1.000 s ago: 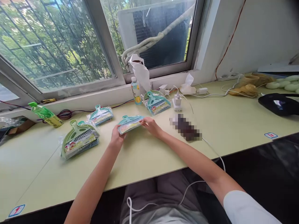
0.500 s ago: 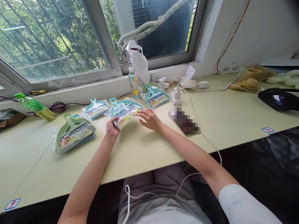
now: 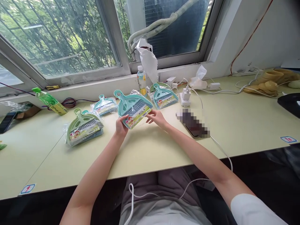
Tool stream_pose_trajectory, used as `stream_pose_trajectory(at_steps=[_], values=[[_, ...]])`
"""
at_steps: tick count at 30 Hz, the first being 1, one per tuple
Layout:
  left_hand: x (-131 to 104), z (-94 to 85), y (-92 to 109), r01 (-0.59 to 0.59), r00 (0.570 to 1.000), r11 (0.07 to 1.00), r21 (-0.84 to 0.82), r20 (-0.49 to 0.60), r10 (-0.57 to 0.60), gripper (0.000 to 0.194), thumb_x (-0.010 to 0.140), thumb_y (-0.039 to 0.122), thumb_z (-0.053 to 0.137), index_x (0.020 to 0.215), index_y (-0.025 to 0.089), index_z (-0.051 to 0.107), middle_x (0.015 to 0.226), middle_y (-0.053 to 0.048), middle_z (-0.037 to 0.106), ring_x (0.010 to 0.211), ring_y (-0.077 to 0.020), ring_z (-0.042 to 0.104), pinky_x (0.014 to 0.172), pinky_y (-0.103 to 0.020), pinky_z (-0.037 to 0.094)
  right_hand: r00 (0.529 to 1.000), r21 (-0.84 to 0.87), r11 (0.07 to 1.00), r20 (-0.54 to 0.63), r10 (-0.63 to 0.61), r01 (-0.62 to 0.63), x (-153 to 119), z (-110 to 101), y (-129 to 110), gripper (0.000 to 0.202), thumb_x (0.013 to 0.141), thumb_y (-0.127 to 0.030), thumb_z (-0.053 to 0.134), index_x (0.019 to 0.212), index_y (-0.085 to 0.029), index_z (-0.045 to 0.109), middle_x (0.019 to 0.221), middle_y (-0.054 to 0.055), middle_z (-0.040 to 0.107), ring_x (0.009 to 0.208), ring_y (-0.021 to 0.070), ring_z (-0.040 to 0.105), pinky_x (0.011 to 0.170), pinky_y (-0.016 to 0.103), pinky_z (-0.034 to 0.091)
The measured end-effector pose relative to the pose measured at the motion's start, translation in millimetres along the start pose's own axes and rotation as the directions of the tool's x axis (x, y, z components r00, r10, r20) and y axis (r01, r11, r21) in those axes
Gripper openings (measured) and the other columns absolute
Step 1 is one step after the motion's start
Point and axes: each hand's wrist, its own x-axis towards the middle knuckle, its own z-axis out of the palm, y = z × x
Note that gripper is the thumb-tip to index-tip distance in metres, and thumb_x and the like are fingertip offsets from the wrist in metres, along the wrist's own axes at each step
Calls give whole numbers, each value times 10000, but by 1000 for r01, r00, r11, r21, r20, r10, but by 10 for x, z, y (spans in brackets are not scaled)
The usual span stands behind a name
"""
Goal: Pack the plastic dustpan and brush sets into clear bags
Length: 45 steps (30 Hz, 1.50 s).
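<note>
We are holding a teal dustpan (image 3: pixel 127 99) with its brush (image 3: pixel 138 107) over the table (image 3: pixel 145 150), its handle (image 3: pixel 118 93) pointing away and to the left. Our left hand (image 3: pixel 122 126) is gripping the dustpan's lower left corner, the thumb (image 3: pixel 124 117) lying on the front. Our right hand (image 3: pixel 158 118) is reaching to the lower right edge, loosely bent and slightly spread; we cannot tell whether it is touching or pinching there. The printed label (image 3: pixel 141 116) is facing us along the near edge.

Left of our hands, a wrapped green dustpan (image 3: pixel 82 126) is lying on the table, and a wrapped pale teal one (image 3: pixel 104 106) is lying behind it. Further right, another wrapped pair (image 3: pixel 165 97) is lying beside a clear bottle (image 3: pixel 141 82). A partly blurred phone (image 3: pixel 194 128) is lying right of our right hand, with a charger (image 3: pixel 185 97) standing behind it. Far left, a green bottle (image 3: pixel 52 102) is leaning over sideways.
</note>
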Motion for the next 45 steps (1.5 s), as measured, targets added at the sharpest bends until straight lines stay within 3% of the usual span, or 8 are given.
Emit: stream_pose_trajectory(at_steps=[4, 10, 17, 22, 26, 31, 40, 45], values=[[-18, -2, -25, -63, 995, 996, 60, 75, 59, 345, 736, 303, 680, 1047, 155, 653, 1014, -89, 729, 998, -292, 684, 896, -430, 554, 998, 320, 947, 63, 16, -35, 26, 44, 24, 431, 673, -316, 783, 1058, -213, 619, 1019, 48, 704, 935, 186, 678, 856, 339, 567], [48, -68, -59, -119, 983, 958, 262, 165, 78, 563, 621, 217, 791, 1160, 193, 629, 982, -54, 731, 967, -261, 679, 815, -344, 540, 988, 400, 909, -45, 148, -118, 82, -14, 144, 409, 647, -233, 732, 1035, -231, 601, 1013, 26, 704, 964, 198, 658, 966, 431, 531], [97, -155, -67, -80, 983, 965, 250, 179, 35, 597, 622, 214, 789, 1192, 197, 610, 988, -44, 731, 918, -221, 675, 801, -320, 531, 983, 486, 866, 180, 28, -114, 15, -76, 67, 499, 656, -188, 744, 1121, -246, 570, 1168, 27, 678, 1127, 205, 623, 1081, 416, 460], [70, -126, -79, -21, 972, 954, 299, 231, -51, 470, 692, 313, 797, 1122, 199, 645, 1028, -51, 724, 923, -214, 675, 806, -326, 549, 988, 473, 871, 0, 156, -137, 75, -71, 182, 506, 668, -200, 792, 1106, -241, 541, 1014, 32, 718, 983, 206, 684, 993, 441, 532], [130, -100, -110, 25, 994, 967, 255, 100, -52, 352, 862, 516, 608, 982, 190, 670, 900, -64, 718, 863, -213, 678, 767, -355, 572, 971, 452, 879, -98, 220, -153, 119, -98, 218, 415, 713, -165, 767, 1062, -221, 548, 942, 33, 731, 833, 188, 709, 904, 420, 585], [281, -147, -66, 34, 993, 979, 201, -114, -11, 278, 939, 417, 523, 891, 168, 636, 750, -50, 682, 729, -177, 671, 714, -327, 578, 959, 430, 885, -122, 254, -180, 108, -85, 75, 412, 696, -97, 784, 1020, -206, 553, 873, 34, 733, 810, 197, 715, 830, 404, 615], [424, -369, 114, -177, 975, 957, 229, -92, 202, 352, 912, 474, 536, 1108, 194, 620, 1055, -85, 699, 921, -170, 674, 786, -279, 532, 977, 326, 922, 35, 209, -209, 58, -164, -89, 465, 679, -150, 814, 1086, -181, 590, 847, 32, 738, 750, 170, 711, 780, 351, 623], [410, -438, 245, -472, 814, 615, 631, 45, 579, 585, 763, 552, 704, 1234, 218, 610, 1267, -109, 644, 1213, -241, 565, 1033, -342, 405, 960, 235, 934, 153, 237, -268, 51, -246, -102, 503, 644, -140, 825, 1105, -177, 627, 824, 28, 739, 718, 160, 706, 675, 283, 617]])
